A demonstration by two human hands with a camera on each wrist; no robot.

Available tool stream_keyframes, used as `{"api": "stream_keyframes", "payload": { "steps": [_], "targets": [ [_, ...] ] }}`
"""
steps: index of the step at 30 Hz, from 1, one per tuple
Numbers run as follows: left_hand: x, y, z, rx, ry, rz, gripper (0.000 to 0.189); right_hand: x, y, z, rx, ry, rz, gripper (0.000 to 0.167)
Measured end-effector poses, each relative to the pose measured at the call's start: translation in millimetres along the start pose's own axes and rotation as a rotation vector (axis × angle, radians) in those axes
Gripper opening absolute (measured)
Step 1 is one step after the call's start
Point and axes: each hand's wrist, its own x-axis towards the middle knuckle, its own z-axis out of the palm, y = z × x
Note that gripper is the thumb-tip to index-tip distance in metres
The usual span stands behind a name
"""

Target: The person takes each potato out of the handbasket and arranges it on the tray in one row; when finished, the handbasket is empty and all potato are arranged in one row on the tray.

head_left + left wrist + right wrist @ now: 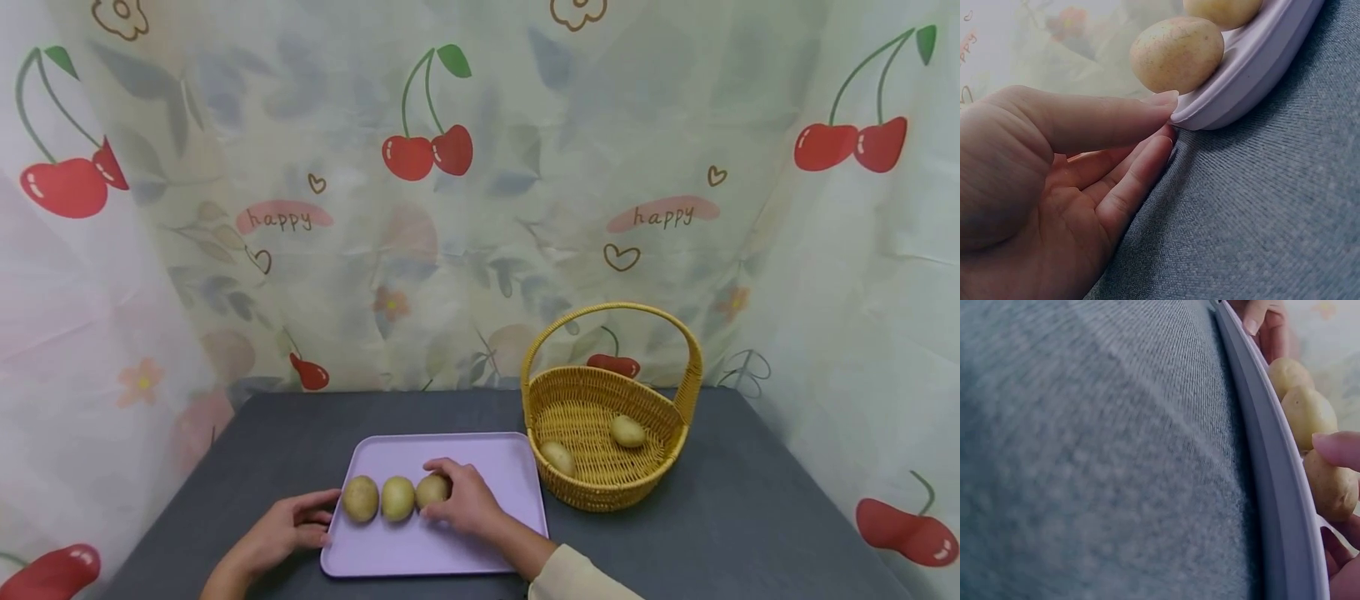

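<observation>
A lilac tray (pixel 480 546) lies on the dark cloth, with three potatoes in a row on its left half. The left potato (pixel 360 499) and the middle potato (pixel 397 499) sit close together. My right hand (pixel 471 504) grips the right-hand potato (pixel 431 492), thumb on the near side and fingers around the far side, partly hiding it. At the tray's left edge my left hand (pixel 288 527) pinches the rim; the left wrist view has the thumb (pixel 1116 122) on top and the other fingertips against the underside.
Right of the tray stands a yellow wicker basket (pixel 600 498) with a tall arched handle (pixel 611 307). Inside it are two potatoes, one at the left wall (pixel 557 457) and one farther right (pixel 627 432). A cherry-print curtain (pixel 480 217) surrounds the dark grey table (pixel 720 517).
</observation>
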Motion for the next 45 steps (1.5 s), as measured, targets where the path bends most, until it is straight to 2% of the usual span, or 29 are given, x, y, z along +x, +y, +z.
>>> {"api": "stream_keyframes", "payload": {
  "steps": [11,28,37,45],
  "targets": [
    [-1.1,1.1,1.9,-0.019,-0.001,0.001,0.064,-1.1,1.5,-3.3,-0.016,-0.046,0.011,0.063],
    [-2.8,3.5,0.5,-0.027,-0.008,-0.014,0.064,0.7,-0.3,4.3,-0.02,-0.01,-0.018,0.062],
    [-2.0,4.2,1.1,-0.022,0.0,-0.026,0.064,-1.5,-5.2,4.0,-0.024,-0.035,-0.015,0.062],
    [-1.3,4.2,1.1,-0.023,-0.008,-0.006,0.064,0.8,-3.2,0.3,-0.039,-0.075,-0.044,0.067]
  ]
}}
